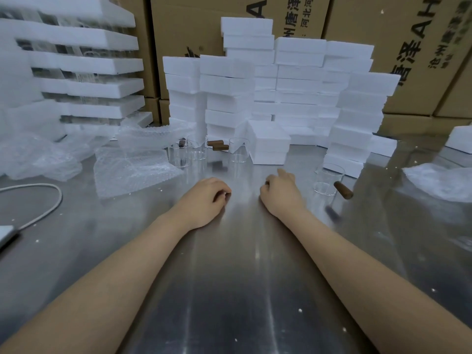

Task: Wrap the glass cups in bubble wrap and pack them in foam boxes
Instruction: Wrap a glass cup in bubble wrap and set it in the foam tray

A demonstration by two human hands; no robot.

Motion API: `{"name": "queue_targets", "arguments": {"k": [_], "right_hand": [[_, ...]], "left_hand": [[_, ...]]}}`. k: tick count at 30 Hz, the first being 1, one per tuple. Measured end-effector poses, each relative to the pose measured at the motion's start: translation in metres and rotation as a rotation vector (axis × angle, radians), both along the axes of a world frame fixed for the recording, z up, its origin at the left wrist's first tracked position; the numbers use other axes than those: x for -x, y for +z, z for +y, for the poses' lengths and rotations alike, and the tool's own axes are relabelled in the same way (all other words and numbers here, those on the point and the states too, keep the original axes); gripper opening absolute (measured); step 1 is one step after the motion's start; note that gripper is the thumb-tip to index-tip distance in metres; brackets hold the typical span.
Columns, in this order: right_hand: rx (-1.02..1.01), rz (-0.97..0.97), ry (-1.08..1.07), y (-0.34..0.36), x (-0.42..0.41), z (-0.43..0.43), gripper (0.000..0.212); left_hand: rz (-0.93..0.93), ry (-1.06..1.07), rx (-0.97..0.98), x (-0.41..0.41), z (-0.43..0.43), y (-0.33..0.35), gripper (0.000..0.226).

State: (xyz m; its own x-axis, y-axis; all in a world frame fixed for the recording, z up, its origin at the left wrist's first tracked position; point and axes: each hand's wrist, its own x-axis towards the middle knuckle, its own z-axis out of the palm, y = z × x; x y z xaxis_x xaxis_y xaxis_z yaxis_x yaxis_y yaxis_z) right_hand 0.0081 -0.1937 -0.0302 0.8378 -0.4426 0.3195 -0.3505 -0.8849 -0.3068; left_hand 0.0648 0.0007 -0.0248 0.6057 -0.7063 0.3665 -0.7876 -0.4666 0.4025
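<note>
Steel table (242, 264); left hand (207, 194) and right hand (281, 194) resting, fingers loosely curled, empty; cup (329, 177) right of right fingers.

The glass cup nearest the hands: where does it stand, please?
Head view: the glass cup stands on the table right of the right hand, in front of a foam box stack.

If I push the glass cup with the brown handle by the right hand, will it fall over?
Probably it slides rather than tips: the glass cup stands upright, fairly wide, on the smooth metal table. Its thin clear wall looks breakable. The handle sticking out sideways may turn it.
</note>
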Motion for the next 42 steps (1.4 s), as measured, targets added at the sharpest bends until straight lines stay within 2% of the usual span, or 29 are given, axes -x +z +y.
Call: {"name": "queue_targets", "arguments": {"k": [5,8,10,12,16,18,21,25,29,33,36,38,42], "right_hand": [[-0.018,0.017,0.221,0.004,0.027,0.004,0.014],[0.001,0.073,0.257,0.007,0.028,0.004,0.023],[-0.035,0.031,0.25,0.008,0.029,0.004,0.032],[-0.065,-0.154,0.212,0.017,0.033,0.003,0.042],[-0.079,-0.801,0.042,0.07,0.043,-0.02,0.045],[0.001,-0.889,-0.109,0.1,0.042,-0.046,0.052],[0.11,-0.698,-0.35,0.136,0.033,-0.092,0.066],[0.133,-0.384,-0.46,0.178,0.019,-0.147,0.089],[0.015,-0.151,-0.486,0.198,0.01,-0.178,0.086],[-0.011,-0.24,-0.45,0.193,0.004,-0.185,0.073],[0.004,-0.279,-0.471,0.192,0.001,-0.183,0.08],[-0.043,-0.302,-0.494,0.195,-0.002,-0.181,0.086],[-0.193,-0.446,-0.505,0.195,-0.001,-0.176,0.071]], "left_hand": [[0.01,-0.024,-0.01,0.005,0.001,0.002,0.024],[0.003,-0.027,-0.012,0.005,0.003,0.001,0.024],[-0.008,-0.031,-0.001,0.004,0.002,0.001,0.024],[-0.019,-0.041,0.013,0.004,0.002,0.001,0.022],[-0.061,-0.042,0.033,0.0,0.002,-0.002,0.018],[-0.069,-0.032,0.053,-0.004,0.0,-0.004,0.018],[-0.068,-0.022,0.07,-0.008,-0.004,-0.005,0.019],[-0.061,-0.026,0.085,-0.011,-0.004,-0.007,0.019],[-0.061,-0.025,0.1,-0.011,-0.005,-0.006,0.02],[-0.048,-0.019,0.105,-0.01,-0.005,-0.005,0.02],[-0.05,-0.013,0.094,-0.009,-0.006,-0.005,0.02],[-0.048,-0.009,0.09,-0.008,-0.005,-0.005,0.02],[-0.041,-0.012,0.087,-0.009,-0.004,-0.006,0.02]]}}
